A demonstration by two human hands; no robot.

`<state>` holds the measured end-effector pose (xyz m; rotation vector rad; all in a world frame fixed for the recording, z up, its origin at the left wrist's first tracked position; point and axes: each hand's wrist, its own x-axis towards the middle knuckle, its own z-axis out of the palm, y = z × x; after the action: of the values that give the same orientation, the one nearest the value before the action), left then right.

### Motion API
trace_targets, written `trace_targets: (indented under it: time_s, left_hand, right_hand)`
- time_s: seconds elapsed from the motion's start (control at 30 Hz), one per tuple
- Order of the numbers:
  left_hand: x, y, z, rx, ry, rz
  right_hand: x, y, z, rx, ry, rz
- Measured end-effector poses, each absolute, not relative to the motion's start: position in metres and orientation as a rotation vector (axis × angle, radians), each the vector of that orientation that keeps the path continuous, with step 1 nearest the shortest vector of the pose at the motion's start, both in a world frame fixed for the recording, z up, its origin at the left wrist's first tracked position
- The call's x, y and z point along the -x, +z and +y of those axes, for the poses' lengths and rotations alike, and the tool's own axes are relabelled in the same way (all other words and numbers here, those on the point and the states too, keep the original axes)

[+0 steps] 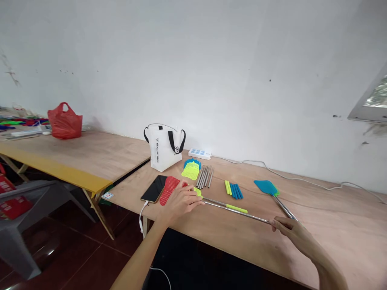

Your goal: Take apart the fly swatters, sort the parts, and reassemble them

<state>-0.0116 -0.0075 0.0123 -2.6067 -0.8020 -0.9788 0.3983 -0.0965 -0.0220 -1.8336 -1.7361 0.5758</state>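
Note:
My left hand [184, 199] is closed at the near end of a red perforated fly swatter head [169, 189], where a thin metal rod [236, 211] comes out. The rod's other end is pinched in my right hand [286, 226]. Just behind the rod lies another fly swatter with a yellow grip [237, 208]; its yellow head is partly covered by my left fingers. A blue swatter head [266, 187] on a metal rod, with a green edge beneath it, lies beyond my right hand, which partly hides the rod. How the red head and rod join is hidden.
Loose metal rods [204, 177], yellow and blue grips [234, 190] and stacked yellow swatter heads [191, 170] lie mid-table. A phone [154, 188] on a cable is at left. Behind stand a white bag [165, 151] and a power strip [199, 153].

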Motion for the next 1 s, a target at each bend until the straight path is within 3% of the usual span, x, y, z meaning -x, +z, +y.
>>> trace_targets:
  time_s: [0.27, 0.57, 0.73, 0.9, 1.0]
  left_hand:
    - [-0.011, 0.006, -0.017, 2.646, -1.009, -0.768]
    - [-0.044, -0.02, -0.019, 2.735, -0.997, -0.765]
    - [-0.042, -0.036, -0.009, 2.827, -0.959, -0.869]
    - [-0.037, -0.051, 0.003, 2.869, -0.895, -1.02]
    - [-0.029, -0.048, 0.008, 2.834, -1.004, -1.117]
  right_hand:
    - [-0.332, -0.001, -0.094, 1.719, 0.304, -1.855]
    - [-0.253, -0.029, -0.082, 1.736, -0.1, -1.875]
    - [-0.259, -0.043, -0.075, 1.713, -0.089, -1.89]
    - [-0.268, -0.066, -0.058, 1.551, 0.146, -1.951]
    - [-0.272, -0.073, -0.051, 1.534, 0.014, -1.957]
